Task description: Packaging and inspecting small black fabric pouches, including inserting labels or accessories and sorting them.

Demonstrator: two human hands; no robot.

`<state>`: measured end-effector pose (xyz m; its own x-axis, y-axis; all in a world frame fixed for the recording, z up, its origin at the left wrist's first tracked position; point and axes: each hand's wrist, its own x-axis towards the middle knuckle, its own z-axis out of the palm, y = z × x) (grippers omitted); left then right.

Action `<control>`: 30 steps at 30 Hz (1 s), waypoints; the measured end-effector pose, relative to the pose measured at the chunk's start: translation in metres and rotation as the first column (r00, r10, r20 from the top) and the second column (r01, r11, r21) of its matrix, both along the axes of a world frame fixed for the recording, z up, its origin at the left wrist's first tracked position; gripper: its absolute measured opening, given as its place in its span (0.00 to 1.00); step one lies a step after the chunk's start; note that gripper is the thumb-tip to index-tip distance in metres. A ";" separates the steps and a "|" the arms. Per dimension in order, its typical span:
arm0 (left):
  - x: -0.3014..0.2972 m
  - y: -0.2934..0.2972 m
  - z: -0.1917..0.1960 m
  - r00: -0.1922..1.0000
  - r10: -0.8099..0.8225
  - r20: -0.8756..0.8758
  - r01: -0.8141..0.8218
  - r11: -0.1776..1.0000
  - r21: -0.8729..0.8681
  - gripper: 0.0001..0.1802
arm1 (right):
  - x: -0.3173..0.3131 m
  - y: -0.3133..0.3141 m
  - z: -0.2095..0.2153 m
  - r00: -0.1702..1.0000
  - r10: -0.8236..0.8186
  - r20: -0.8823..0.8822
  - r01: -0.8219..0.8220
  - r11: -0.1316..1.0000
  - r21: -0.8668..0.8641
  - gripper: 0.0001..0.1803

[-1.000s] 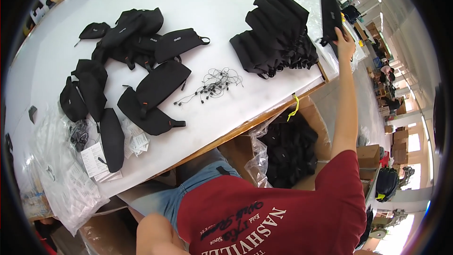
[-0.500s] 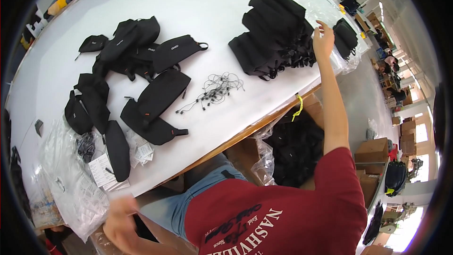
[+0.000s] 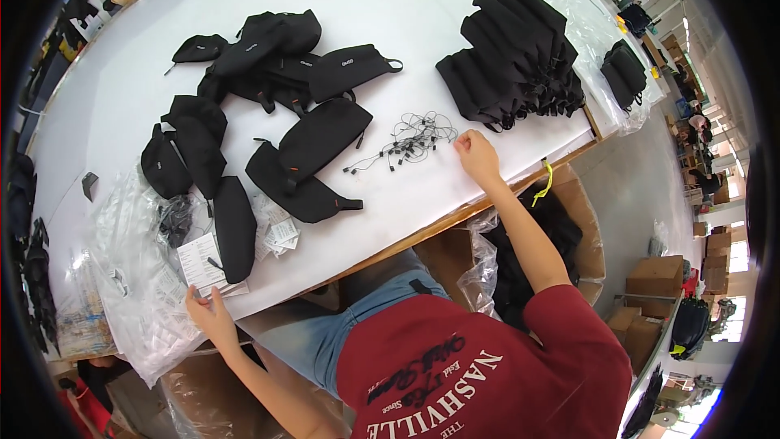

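The bare left hand (image 3: 211,315) is held at the near edge of the flat white table (image 3: 398,211), by the corner of the thin white paper sheets with small print (image 3: 197,256); its thumb and first finger are parted a little, but whether a sheet is gripped cannot be told; the bare right hand (image 3: 478,156) is held over the table, just beside the loose tangle of thin black strings with little black ends (image 3: 418,140); its fingers are bent in toward the thumb, and whether a string is pinched cannot be told; the strings are spread on the table between the loose group of soft black cloth pouches (image 3: 325,136) and the neat, overlapping row of black cloth pouches (image 3: 512,57); the sheets are partly covered by a long black cloth pouch (image 3: 234,228), and crinkly clear plastic (image 3: 134,276) is seen beside them.
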<state>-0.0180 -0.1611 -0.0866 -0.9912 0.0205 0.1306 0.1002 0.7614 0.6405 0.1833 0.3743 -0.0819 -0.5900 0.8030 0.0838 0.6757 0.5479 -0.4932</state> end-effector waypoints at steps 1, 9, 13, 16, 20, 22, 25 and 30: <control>-0.001 0.005 0.000 0.999 0.039 0.006 -0.039 0.999 -0.023 0.29 | 0.000 0.005 -0.002 0.999 0.034 -0.034 -0.033 0.999 0.024 0.09; -0.001 0.028 0.014 0.979 0.145 -0.144 -0.176 0.957 -0.233 0.41 | -0.030 0.020 0.114 0.769 0.089 -0.633 -0.271 0.942 -0.197 0.05; -0.011 0.010 0.003 0.990 0.086 -0.113 -0.119 0.937 -0.328 0.43 | -0.044 0.016 0.165 0.730 0.122 -0.672 -0.395 0.878 -0.270 0.11; -0.016 0.011 0.006 0.999 0.041 -0.034 -0.049 0.948 -0.313 0.42 | -0.045 0.013 0.182 0.746 0.110 -0.657 -0.413 0.850 -0.327 0.12; -0.029 -0.008 -0.008 1.000 0.002 -0.020 -0.006 0.975 -0.222 0.41 | -0.049 0.003 0.198 0.649 0.151 -0.746 -0.570 0.746 -0.344 0.15; -0.033 -0.014 -0.009 1.000 -0.015 0.013 0.017 0.990 -0.142 0.40 | -0.049 0.005 0.203 0.649 0.221 -0.728 -0.622 0.706 -0.340 0.17; -0.041 0.007 0.008 0.999 0.002 -0.045 -0.015 0.960 -0.280 0.39 | -0.051 0.011 0.210 0.728 0.280 -0.626 -0.581 0.737 -0.346 0.15; -0.041 0.019 0.006 0.998 0.044 -0.052 -0.062 0.904 -0.422 0.37 | -0.059 0.006 0.203 0.781 0.285 -0.555 -0.529 0.775 -0.346 0.12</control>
<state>-0.0594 -0.1424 -0.0809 -0.9865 0.0305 0.1610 0.0710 0.9649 0.2527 0.1240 0.3800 0.1207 -0.8577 0.5016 0.1129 0.0746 0.3386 -0.9380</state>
